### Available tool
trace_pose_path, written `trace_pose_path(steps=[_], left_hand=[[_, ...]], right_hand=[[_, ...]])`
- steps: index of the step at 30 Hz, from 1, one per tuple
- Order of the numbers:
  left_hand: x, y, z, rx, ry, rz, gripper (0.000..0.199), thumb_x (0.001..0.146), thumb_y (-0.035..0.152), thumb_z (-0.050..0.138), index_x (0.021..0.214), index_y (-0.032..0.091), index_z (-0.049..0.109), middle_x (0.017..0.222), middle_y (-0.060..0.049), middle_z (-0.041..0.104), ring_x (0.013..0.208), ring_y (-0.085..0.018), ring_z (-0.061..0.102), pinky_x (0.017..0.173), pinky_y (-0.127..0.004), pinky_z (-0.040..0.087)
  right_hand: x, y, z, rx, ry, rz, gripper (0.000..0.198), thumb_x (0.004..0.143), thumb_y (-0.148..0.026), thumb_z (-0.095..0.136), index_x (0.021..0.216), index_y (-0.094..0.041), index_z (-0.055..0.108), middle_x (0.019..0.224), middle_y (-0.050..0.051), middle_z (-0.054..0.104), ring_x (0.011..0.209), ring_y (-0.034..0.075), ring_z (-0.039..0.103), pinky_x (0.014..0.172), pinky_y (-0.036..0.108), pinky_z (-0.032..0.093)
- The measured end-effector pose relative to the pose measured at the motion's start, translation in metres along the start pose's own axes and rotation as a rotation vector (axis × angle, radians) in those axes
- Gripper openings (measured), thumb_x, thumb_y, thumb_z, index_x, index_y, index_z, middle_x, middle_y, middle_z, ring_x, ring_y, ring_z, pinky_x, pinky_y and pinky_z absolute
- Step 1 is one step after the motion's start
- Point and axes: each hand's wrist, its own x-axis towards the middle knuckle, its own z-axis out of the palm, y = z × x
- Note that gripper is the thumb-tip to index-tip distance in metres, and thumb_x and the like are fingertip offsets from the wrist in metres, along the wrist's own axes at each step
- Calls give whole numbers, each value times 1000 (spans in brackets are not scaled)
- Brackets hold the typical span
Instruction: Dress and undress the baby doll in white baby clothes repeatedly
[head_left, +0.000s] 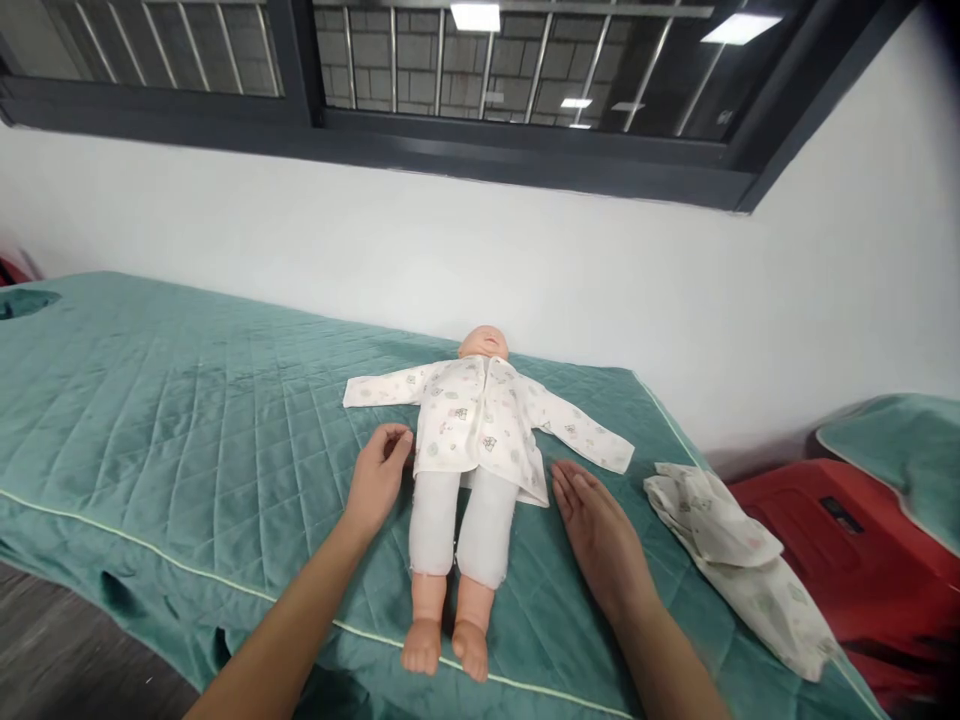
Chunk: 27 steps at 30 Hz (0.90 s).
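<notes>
A baby doll (487, 342) lies on its back on the green quilted cover, feet toward me. It wears a white printed baby jacket (466, 415) with long sleeves spread to both sides; the sleeve ends hide its hands. White padding covers its upper legs, and the lower legs and feet are bare. My left hand (379, 475) rests beside the jacket's left edge, fingers loosely bent and thumb a little apart. On the other side, my right hand (600, 535) lies near the jacket's lower right corner with fingers stretched out. Neither hand visibly holds anything.
The green quilted cover (225, 420) lies over a bed against a white wall. Folded white printed clothing (731, 545) lies near its right edge. Beyond that edge stands a red plastic object (817, 520) partly under green fabric. A dark-framed window (525, 150) with metal bars is above.
</notes>
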Motion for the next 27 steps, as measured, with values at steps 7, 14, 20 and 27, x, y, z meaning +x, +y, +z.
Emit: trace_pose_path(steps=[7, 14, 20, 27], left_hand=[[36, 3, 33, -695, -333, -419, 47, 83, 46, 67, 117, 13, 65, 114, -15, 71, 102, -27, 68, 92, -39, 53], [74, 8, 69, -985, -456, -641, 48, 86, 40, 63, 122, 8, 62, 109, -16, 73, 100, -28, 71, 93, -41, 56], [96, 10, 99, -1016, -487, -587, 42, 85, 33, 64, 119, 8, 64, 108, -16, 74, 100, -28, 71, 97, -42, 54], [105, 2, 97, -995, -465, -558, 46, 85, 42, 62, 119, 10, 63, 113, -15, 72, 108, -32, 67, 100, -47, 52]], right_hand=[[63, -9, 20, 238, -59, 305, 22, 90, -14, 46, 94, -20, 67, 107, 6, 74, 103, 12, 69, 91, 20, 57], [115, -10, 56, 247, -184, 269, 27, 91, -22, 46, 107, -19, 66, 92, 4, 76, 102, 21, 70, 94, 35, 57], [135, -18, 47, 184, -266, 299, 38, 88, -41, 49, 114, -18, 66, 106, 9, 75, 114, 28, 65, 102, 47, 50], [132, -16, 42, -9, -243, 218, 45, 84, -51, 53, 111, -18, 68, 106, 10, 75, 116, 31, 64, 102, 50, 49]])
